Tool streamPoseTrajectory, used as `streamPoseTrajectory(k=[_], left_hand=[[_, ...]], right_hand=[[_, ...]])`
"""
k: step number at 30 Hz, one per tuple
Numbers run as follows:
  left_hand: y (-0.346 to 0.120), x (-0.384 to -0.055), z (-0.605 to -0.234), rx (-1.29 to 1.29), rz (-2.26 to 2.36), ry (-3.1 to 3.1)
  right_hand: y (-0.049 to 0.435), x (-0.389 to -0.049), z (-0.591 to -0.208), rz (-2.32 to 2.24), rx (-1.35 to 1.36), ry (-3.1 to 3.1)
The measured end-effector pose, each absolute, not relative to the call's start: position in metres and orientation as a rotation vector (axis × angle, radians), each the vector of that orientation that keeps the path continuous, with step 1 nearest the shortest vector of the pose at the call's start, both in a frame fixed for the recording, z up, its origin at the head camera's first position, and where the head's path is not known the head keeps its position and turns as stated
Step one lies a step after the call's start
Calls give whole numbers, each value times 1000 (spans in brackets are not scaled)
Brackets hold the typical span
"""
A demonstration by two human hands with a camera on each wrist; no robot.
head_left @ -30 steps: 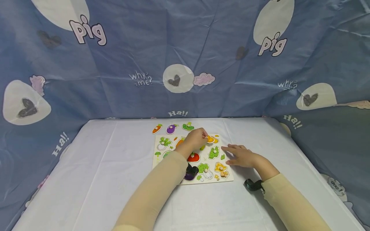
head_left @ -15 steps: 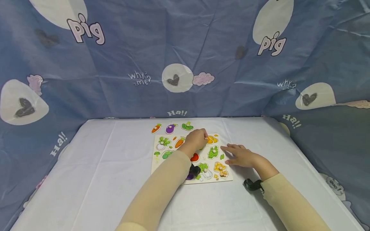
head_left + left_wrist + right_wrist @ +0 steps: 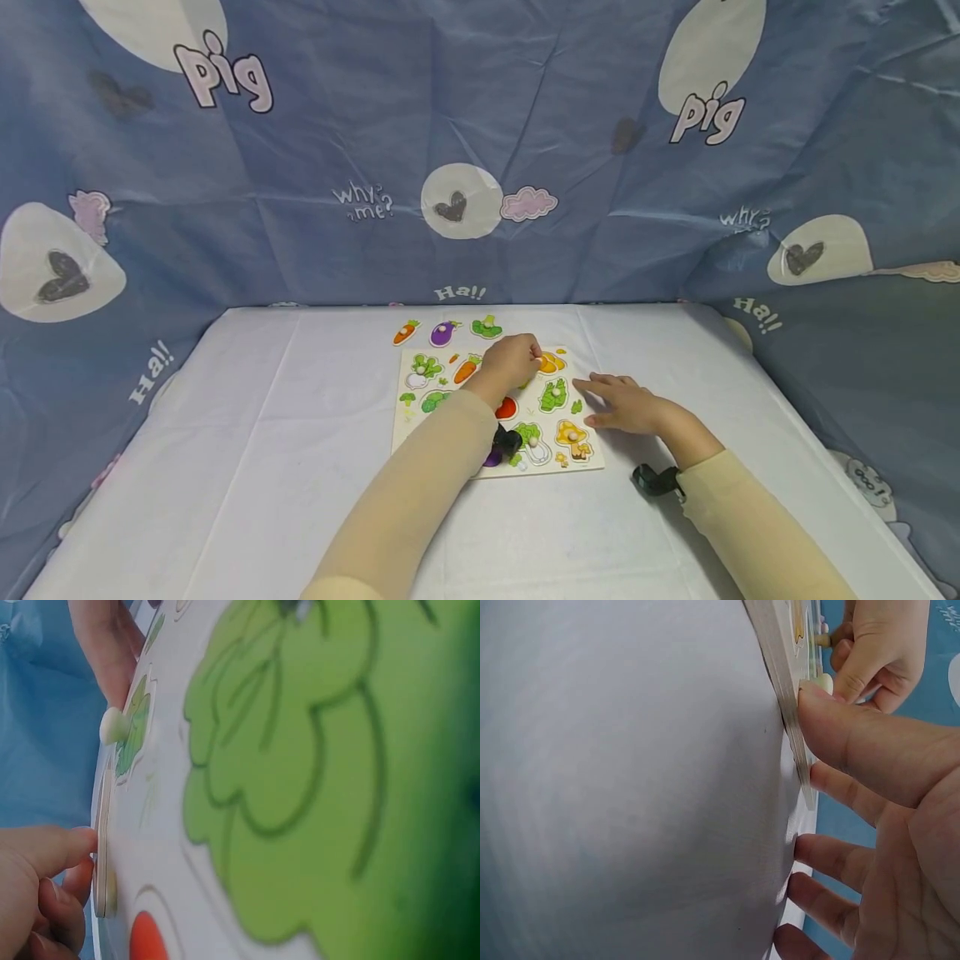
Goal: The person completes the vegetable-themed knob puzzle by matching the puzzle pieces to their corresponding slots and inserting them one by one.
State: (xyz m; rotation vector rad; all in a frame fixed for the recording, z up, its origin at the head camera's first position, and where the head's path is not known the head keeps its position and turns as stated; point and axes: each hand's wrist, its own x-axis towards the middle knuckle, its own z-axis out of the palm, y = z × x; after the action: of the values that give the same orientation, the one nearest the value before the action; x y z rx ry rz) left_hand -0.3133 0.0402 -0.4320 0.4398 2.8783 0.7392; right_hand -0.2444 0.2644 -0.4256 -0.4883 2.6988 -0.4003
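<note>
My left hand (image 3: 510,360) reaches over a white puzzle board (image 3: 402,435), fingers curled. Its thumb and fingers pinch a yellow-orange knobbed puzzle piece (image 3: 552,362) at the board's far right corner. Seen edge-on in the left wrist view, that piece (image 3: 102,877) lies against the board; whether it is fully seated I cannot tell. My right hand (image 3: 624,404) rests at the board's right edge with spread fingers. In the right wrist view its thumb (image 3: 840,735) touches the board's rim and several fingertips are on the cloth. The left forearm hides part of the board.
Carrot (image 3: 406,333), eggplant (image 3: 443,333) and broccoli (image 3: 487,327) pieces lie loose beyond the board. Mushroom (image 3: 573,440), bok choy (image 3: 532,444) and leafy green (image 3: 554,395) pieces sit on it. A blue printed cloth (image 3: 300,250) hangs behind the white table (image 3: 262,467).
The yellow-orange piece, tilted and offset a second ago, now lies flatter at its place on the board. My left hand has shifted slightly; the right hand stays at the board's edge.
</note>
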Motion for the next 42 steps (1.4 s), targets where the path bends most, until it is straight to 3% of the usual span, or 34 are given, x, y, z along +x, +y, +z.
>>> streamPoseTrajectory(k=[42], left_hand=[[51,-317,-441,393,928,2809]], right_hand=[[264,-243,-424,-374,-504,2716]])
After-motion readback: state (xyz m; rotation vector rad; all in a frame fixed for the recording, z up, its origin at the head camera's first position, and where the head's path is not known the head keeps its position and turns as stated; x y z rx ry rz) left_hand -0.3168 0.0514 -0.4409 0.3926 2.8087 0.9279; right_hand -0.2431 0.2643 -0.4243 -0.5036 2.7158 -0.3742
